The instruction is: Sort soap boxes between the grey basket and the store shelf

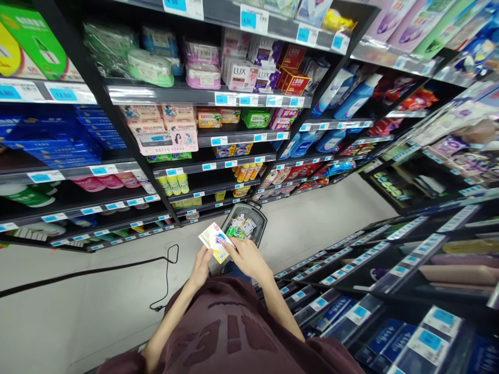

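A white and yellow soap box (pixel 212 239) with a blue shield-like logo is held in front of my body, its printed face tilted up. My left hand (pixel 200 268) grips its lower left edge between the fingers. On the other side my right hand (pixel 248 256) closes around the right edge, thumb lying on the front. Just beyond the box, a grey shopping basket (pixel 265 222) stands on the floor with several small packets (pixel 246 226) inside, some green and white. The box and my right hand cover part of the basket.
Ahead, shelves hold boxed soaps (pixel 240 77), pink laundry soap packs (pixel 163 130) and blue bottles (pixel 356 101). A second shelf row (pixel 351 259) runs close along my right. A black cable (pixel 117 267) lies across the pale floor (pixel 97 311) to my left.
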Demonstrator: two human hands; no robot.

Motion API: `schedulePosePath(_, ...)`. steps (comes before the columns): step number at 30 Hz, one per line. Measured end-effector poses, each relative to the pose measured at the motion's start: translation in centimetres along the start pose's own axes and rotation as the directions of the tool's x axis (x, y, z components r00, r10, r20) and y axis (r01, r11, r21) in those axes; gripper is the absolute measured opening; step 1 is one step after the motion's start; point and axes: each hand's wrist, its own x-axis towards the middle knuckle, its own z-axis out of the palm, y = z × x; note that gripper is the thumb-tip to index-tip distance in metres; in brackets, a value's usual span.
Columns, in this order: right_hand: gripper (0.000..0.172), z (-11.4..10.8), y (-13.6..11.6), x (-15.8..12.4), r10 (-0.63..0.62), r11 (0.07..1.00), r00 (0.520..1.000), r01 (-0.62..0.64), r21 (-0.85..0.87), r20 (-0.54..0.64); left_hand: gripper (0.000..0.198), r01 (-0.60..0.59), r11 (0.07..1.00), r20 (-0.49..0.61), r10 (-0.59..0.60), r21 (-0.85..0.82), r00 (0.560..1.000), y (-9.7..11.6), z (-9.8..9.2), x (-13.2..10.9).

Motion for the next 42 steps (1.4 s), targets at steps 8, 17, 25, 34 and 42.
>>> schedulePosePath(8,0.044,0.3,0.1,0.0,-0.006,0.999,1.0,0.006,0.032,0.0,0.057,-0.042,0.998,0.02,0.041,0.054,0.999,0.3,-0.1,-0.1)
schedulePosePath(17,0.045,0.4,0.1,0.0,0.034,0.97,0.999,-0.032,0.243,-0.004,0.073,-0.02,0.999,0.109,0.023,-0.03,0.994,0.2,0.0,-1.1)
schedulePosePath(25,0.061,1.9,1.0,0.3,0.074,0.898,0.996,-0.048,0.438,-0.043,0.075,-0.114,0.994,0.021,0.113,0.006,0.993,0.5,0.6,-0.5)
schedulePosePath(34,0.064,4.6,2.0,1.4,0.023,0.137,0.992,-0.128,0.982,0.126,0.06,-0.441,0.779,0.003,0.492,0.446,0.871,1.7,0.6,-0.8)
schedulePosePath(42,0.074,4.8,2.3,1.8,-0.006,-0.318,0.949,-0.302,0.899,0.316,0.066,-0.571,0.627,0.073,0.638,0.53,0.767,3.4,0.5,-0.8)
